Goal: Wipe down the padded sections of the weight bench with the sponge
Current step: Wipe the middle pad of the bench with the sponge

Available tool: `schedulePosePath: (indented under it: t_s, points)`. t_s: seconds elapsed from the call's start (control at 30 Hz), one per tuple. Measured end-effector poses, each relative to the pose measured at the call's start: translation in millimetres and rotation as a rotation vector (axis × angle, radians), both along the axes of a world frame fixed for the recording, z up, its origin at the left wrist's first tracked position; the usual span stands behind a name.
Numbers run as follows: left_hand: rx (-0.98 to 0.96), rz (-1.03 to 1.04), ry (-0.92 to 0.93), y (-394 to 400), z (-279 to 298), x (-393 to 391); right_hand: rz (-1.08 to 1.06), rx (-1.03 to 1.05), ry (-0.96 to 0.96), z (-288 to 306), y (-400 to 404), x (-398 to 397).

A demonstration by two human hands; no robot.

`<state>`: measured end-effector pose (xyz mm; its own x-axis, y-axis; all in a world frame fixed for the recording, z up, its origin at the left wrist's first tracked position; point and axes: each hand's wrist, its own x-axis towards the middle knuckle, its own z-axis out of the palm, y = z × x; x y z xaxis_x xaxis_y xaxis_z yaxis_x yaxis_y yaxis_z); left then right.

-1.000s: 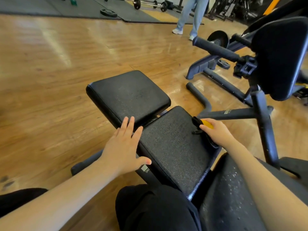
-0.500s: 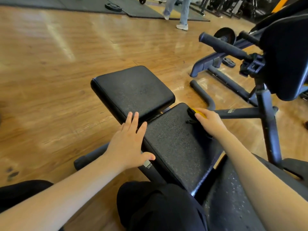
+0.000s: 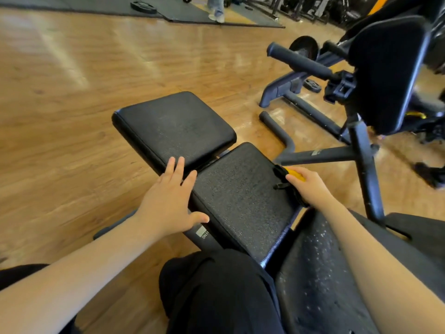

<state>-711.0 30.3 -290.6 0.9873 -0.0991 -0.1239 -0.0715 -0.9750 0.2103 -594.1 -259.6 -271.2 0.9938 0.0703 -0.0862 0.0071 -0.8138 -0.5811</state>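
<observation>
The weight bench lies in front of me in black padded sections: a smooth far pad (image 3: 175, 127), a speckled middle pad (image 3: 240, 196) and a near pad (image 3: 313, 273) at the lower right. My left hand (image 3: 168, 203) rests flat with straight fingers on the left edge of the middle pad, fingertips reaching the far pad. My right hand (image 3: 313, 186) grips a yellow-and-black sponge (image 3: 295, 175) and holds it against the right edge of the middle pad. Most of the sponge is hidden under my fingers.
A dark gym machine (image 3: 361, 150) with a padded rest (image 3: 387, 68) and a roller handle (image 3: 298, 60) stands close on the right. My black-clad knee (image 3: 216, 292) is at the bottom. Wooden floor (image 3: 72, 116) spreads left; a person's legs (image 3: 216, 8) and weight plates are far back.
My right hand has slid the sponge a short way along the right edge of the middle pad. My left hand stays planted. The far person has walked left.
</observation>
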Motion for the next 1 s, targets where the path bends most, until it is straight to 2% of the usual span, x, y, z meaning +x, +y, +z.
schedulePosePath:
  t_s: [0.2, 0.4, 0.47, 0.73, 1.0]
  points:
    - [-0.024, 0.006, -0.008, -1.5, 0.2, -1.9, -0.279, 0.124, -0.043, -4.6, 0.6, -30.9]
    - [-0.065, 0.009, -0.037, 0.0, -2.5, -4.6, -0.532, 0.234, -0.134, -15.2, 36.2, -71.0]
    - [-0.072, 0.012, -0.04, -0.7, -2.7, -4.9, -0.58, 0.213, -0.159, -20.7, 51.3, -88.5]
    - [-0.051, 0.009, -0.05, -1.1, -2.1, -3.5, -0.467, 0.184, -0.077, -15.6, 84.1, -153.8]
    - [-0.041, -0.003, -0.072, -0.3, -2.2, -7.1, -0.301, 0.051, -0.149, -33.8, 106.6, -197.7]
